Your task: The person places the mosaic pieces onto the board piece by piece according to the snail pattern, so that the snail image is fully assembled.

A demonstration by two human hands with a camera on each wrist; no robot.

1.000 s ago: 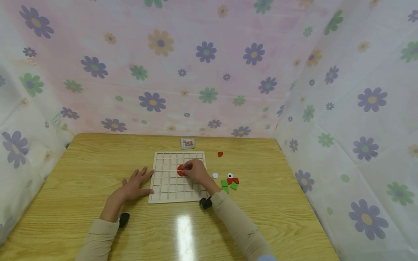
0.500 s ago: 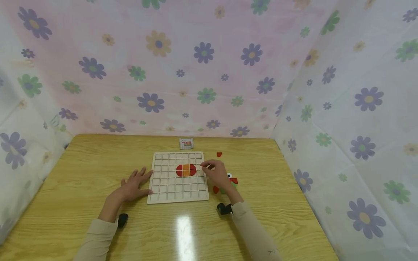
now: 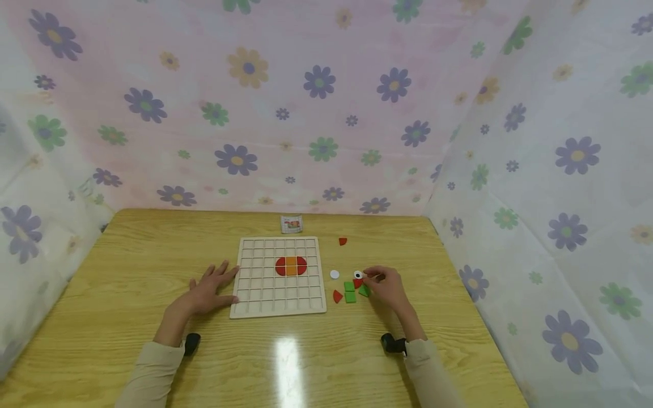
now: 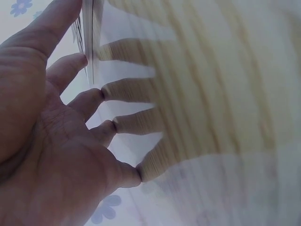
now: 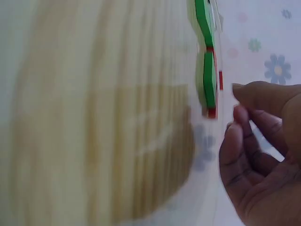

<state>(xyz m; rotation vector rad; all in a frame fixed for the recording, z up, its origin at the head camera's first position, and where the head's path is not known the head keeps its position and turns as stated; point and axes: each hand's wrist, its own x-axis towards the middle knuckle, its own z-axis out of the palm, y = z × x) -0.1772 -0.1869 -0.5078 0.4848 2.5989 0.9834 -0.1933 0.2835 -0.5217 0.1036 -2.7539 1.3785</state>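
My left hand point(image 3: 206, 292) lies with fingers spread, thumb and fingertips at the left edge of a wooden grid board point(image 3: 255, 289). In the left wrist view the fingers point(image 4: 89, 103) are straight and touch the tabletop. On the board, orange squares point(image 3: 291, 266) sit between red rounded pieces point(image 3: 280, 266). My right hand point(image 3: 388, 289) is over the loose pieces to the right, its fingers loosely bent. The right wrist view shows a gap between thumb and index finger, beside a green square point(image 5: 209, 80). Under the fingertips lie a red piece point(image 3: 358, 283) and an eye disc point(image 3: 358, 275).
A small picture card point(image 3: 291, 224) lies behind the board. A white disc point(image 3: 334, 275), a red quarter piece point(image 3: 343, 241), another red wedge point(image 3: 338, 296) and green squares point(image 3: 350, 296) are spread on the wooden table point(image 3: 245, 362). Flowered curtains point(image 3: 306, 141) surround its back and sides.
My right hand has left the red pieces on the board and moved right to the loose pieces, uncovering the orange squares. The left hand has stayed at the board's edge.
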